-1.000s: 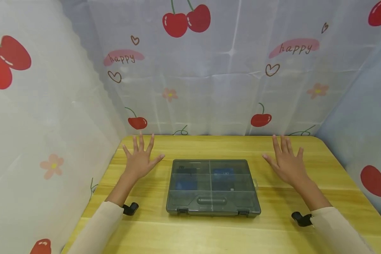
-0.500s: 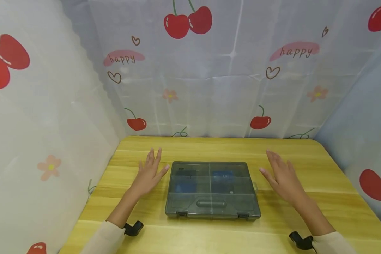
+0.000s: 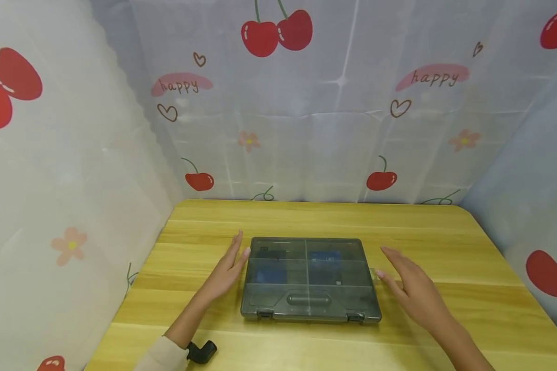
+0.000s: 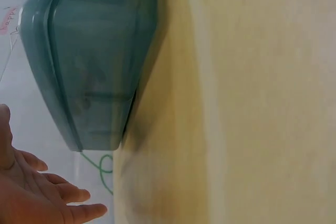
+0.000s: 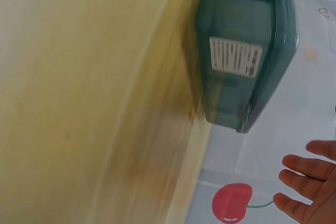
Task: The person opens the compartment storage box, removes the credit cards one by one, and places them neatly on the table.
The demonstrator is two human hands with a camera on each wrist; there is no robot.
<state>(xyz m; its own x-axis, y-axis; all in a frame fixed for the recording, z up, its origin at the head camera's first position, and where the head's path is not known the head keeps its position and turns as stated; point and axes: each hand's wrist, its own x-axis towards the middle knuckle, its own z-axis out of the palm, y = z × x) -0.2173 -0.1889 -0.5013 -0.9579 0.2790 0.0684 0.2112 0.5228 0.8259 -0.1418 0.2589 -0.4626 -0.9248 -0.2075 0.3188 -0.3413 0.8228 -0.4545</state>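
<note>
Nearest you, the black wrist attachment (image 3: 203, 352) is jutting from your left sleeve (image 3: 164, 355), so it is worth keeping it from scraping the desk (image 3: 297, 345). Beyond it, the left latch (image 3: 265, 314) and right latch (image 3: 355, 317) are facing you; they are looking fastened, and you are probably doing well by leaving them unpressed while steadying the case. The gray see-through case (image 3: 308, 278) is lying flat on the desk between your hands, its molded handle (image 3: 309, 299) toward you and blue contents (image 3: 269, 275) showing through the lid.

Your right hand (image 3: 415, 293) is hovering near the side with the barcode label (image 5: 236, 57), its grip spread, thumb apart from straight fingers, holding nothing. Your left hand (image 3: 225, 272) is waiting closer in, just beside the other wall, its grip also spread and empty. For an even hold, you are likely needing matching heights, palms meeting both walls together. Farthest off, the cherry-print curtain (image 3: 301, 154) is hanging behind the desk.
</note>
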